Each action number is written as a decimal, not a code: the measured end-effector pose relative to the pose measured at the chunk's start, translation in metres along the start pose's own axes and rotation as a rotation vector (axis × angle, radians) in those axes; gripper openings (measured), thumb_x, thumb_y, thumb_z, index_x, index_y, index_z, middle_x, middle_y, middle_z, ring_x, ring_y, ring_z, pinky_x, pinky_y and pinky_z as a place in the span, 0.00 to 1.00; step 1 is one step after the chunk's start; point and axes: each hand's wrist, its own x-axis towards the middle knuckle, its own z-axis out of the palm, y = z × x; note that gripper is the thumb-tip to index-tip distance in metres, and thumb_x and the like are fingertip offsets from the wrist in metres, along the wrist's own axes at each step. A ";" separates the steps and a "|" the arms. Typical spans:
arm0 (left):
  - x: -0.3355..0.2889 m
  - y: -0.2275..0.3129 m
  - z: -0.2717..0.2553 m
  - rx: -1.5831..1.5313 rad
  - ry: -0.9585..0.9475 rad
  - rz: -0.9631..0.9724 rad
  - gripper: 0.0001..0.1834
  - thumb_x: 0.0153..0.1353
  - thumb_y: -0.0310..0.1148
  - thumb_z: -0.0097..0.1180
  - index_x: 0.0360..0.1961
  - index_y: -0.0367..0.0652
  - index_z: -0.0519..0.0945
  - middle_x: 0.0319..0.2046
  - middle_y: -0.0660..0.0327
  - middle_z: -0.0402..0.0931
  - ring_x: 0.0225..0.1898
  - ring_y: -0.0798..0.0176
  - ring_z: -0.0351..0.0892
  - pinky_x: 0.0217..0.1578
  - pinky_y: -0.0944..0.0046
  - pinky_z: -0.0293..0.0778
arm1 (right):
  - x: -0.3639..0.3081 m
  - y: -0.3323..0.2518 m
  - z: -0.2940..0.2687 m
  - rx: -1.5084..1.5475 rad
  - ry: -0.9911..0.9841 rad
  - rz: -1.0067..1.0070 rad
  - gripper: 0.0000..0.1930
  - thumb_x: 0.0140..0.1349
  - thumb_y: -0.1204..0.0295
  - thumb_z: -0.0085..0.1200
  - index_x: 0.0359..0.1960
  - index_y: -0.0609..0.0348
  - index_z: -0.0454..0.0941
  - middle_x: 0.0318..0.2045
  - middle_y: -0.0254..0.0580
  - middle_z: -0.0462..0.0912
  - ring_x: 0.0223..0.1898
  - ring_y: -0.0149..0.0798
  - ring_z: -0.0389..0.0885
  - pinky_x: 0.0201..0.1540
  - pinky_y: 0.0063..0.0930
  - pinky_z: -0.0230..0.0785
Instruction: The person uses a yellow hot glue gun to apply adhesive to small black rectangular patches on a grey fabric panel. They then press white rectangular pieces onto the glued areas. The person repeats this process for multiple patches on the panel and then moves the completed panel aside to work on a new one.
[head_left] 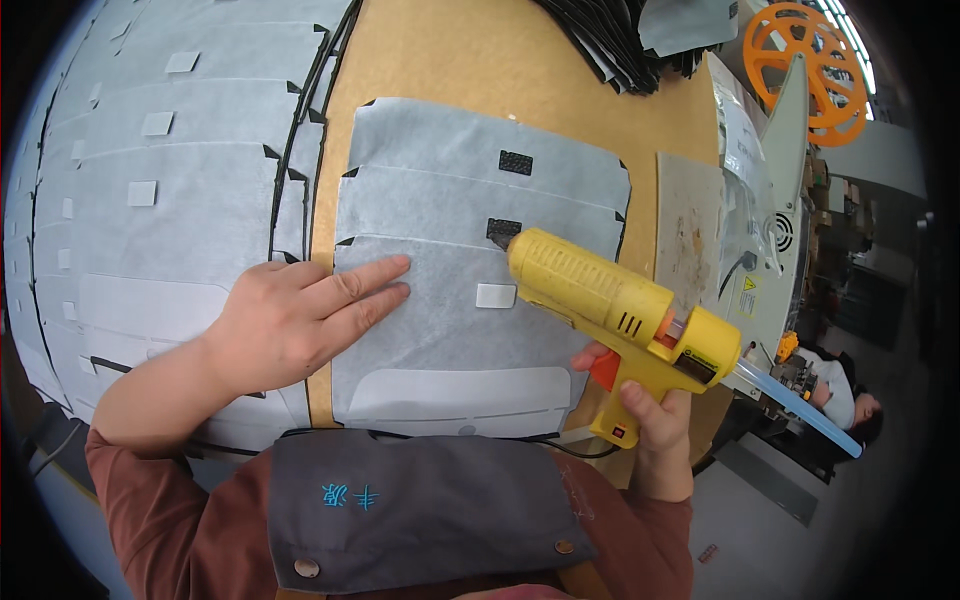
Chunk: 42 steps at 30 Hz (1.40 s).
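Observation:
My right hand [658, 412] is wrapped round the handle of a yellow hot glue gun [595, 285], with a finger at its orange-red trigger. A clear bluish glue stick [795, 402] sticks out of its back end. The nozzle meets a small black patch [503, 228] on a stack of overlapping light grey fabric panels [430, 320]. Above it lies another black patch [515, 162]; below it, a small white rectangle [495, 296]. On the left side of these panels my left hand [285, 325] lies with two fingers stretched flat, touching the fabric and holding nothing.
More overlapping grey panels [215, 215] with white rectangles and black edging cover the left side. A dark stack of pieces [610, 45] lies at the far edge of the tan table [450, 50]. At right stand a pale machine [785, 180] and an orange reel [805, 70]. Another person [845, 400] sits beyond.

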 end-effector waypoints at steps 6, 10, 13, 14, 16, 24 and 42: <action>0.001 0.000 -0.001 -0.006 -0.010 -0.004 0.17 0.50 0.28 0.67 0.44 0.47 0.84 0.52 0.62 0.82 0.19 0.72 0.70 0.17 0.71 0.67 | -0.001 0.006 -0.002 0.011 0.007 -0.012 0.28 0.63 0.76 0.53 0.66 0.67 0.62 0.54 0.55 0.74 0.53 0.49 0.78 0.57 0.44 0.70; 0.001 0.000 -0.002 -0.002 -0.009 -0.009 0.17 0.50 0.28 0.68 0.44 0.47 0.84 0.52 0.62 0.82 0.19 0.73 0.70 0.17 0.71 0.67 | -0.003 0.008 -0.005 -0.002 0.045 -0.028 0.29 0.62 0.76 0.52 0.65 0.68 0.61 0.54 0.55 0.74 0.52 0.50 0.78 0.57 0.45 0.70; 0.001 0.000 -0.001 -0.002 -0.010 -0.011 0.17 0.50 0.28 0.68 0.44 0.47 0.84 0.52 0.62 0.82 0.19 0.73 0.70 0.17 0.71 0.67 | -0.004 0.009 -0.006 -0.004 0.036 -0.032 0.29 0.62 0.75 0.52 0.65 0.69 0.61 0.54 0.55 0.74 0.52 0.49 0.78 0.57 0.45 0.70; 0.001 0.000 -0.001 -0.003 -0.010 -0.012 0.17 0.50 0.28 0.68 0.44 0.47 0.84 0.52 0.62 0.82 0.19 0.73 0.70 0.17 0.71 0.67 | -0.003 0.009 -0.005 -0.002 0.039 -0.026 0.29 0.62 0.75 0.52 0.65 0.69 0.61 0.54 0.55 0.74 0.51 0.49 0.79 0.56 0.45 0.70; 0.001 0.000 -0.001 -0.006 -0.010 -0.012 0.17 0.50 0.28 0.68 0.44 0.47 0.84 0.52 0.62 0.82 0.19 0.73 0.70 0.17 0.71 0.67 | -0.002 0.008 -0.003 0.003 0.046 -0.017 0.29 0.62 0.75 0.52 0.65 0.69 0.61 0.54 0.55 0.74 0.51 0.50 0.79 0.56 0.45 0.71; 0.001 0.000 -0.001 -0.006 -0.012 -0.014 0.18 0.50 0.29 0.68 0.45 0.47 0.84 0.53 0.62 0.82 0.19 0.73 0.70 0.17 0.72 0.66 | -0.001 0.013 -0.003 0.029 0.072 -0.029 0.29 0.62 0.74 0.53 0.65 0.68 0.60 0.53 0.57 0.75 0.50 0.49 0.79 0.55 0.45 0.71; 0.002 0.000 -0.001 -0.024 -0.018 -0.018 0.19 0.49 0.28 0.68 0.45 0.47 0.84 0.53 0.62 0.82 0.19 0.72 0.70 0.17 0.71 0.67 | 0.002 0.020 0.001 0.048 0.220 0.003 0.32 0.59 0.66 0.56 0.63 0.71 0.62 0.45 0.58 0.78 0.45 0.51 0.82 0.50 0.45 0.75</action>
